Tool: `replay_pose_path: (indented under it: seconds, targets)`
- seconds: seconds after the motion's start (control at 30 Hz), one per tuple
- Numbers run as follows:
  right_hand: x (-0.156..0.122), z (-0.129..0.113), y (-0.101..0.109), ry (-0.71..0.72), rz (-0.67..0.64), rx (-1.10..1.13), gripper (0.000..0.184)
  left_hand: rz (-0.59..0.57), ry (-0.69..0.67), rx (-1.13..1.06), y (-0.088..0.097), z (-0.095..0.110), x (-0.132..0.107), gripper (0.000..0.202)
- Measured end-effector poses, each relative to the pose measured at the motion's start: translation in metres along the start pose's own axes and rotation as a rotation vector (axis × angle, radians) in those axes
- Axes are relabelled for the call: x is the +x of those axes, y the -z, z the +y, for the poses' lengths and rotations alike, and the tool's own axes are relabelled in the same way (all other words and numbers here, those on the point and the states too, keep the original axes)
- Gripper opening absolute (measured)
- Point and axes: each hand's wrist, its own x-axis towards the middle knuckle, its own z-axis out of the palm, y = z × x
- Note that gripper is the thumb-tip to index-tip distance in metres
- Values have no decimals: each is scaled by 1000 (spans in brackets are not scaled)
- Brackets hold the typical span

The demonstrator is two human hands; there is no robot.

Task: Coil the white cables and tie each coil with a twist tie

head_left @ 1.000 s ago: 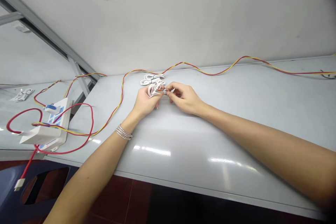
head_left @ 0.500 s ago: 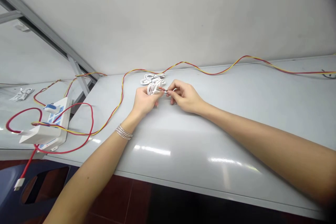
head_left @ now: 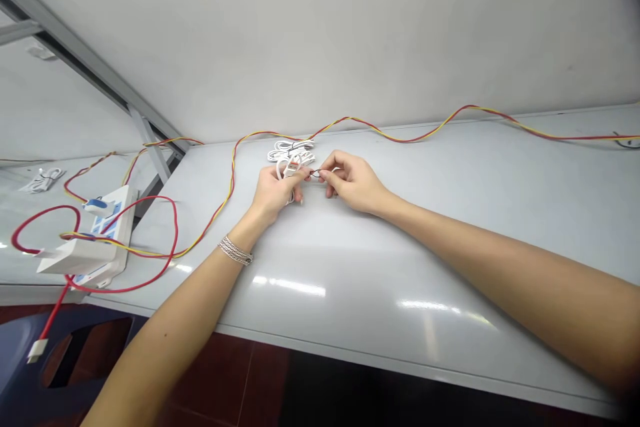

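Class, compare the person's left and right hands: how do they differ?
The left hand grips a white coiled cable; the right hand pinches a thin dark wire. Only the left has a silver bracelet. Both are over the table, fingertips nearly meeting.

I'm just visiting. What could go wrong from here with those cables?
The white cable loop in the left hand sits close above the white cable bundle, so the two might tangle. The thin dark wire loop between the right hand's fingers looks fine and could slip. The red-and-yellow twisted wire runs just behind them and might snag.
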Motion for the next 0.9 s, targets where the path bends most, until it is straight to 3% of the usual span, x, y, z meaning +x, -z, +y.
replay_pose_path:
  seconds: [0.33,0.7,0.9]
  targets:
    - [4,8,1,2,-23,99,13,-18,-26,-64,0,-1,0,33]
    - [-3,3,1,156,30,-113,6,-98,48,-180,0,0,0,28]
    - [-1,4,0,80,55,-42,10,-78,59,-212,0,0,1,34]
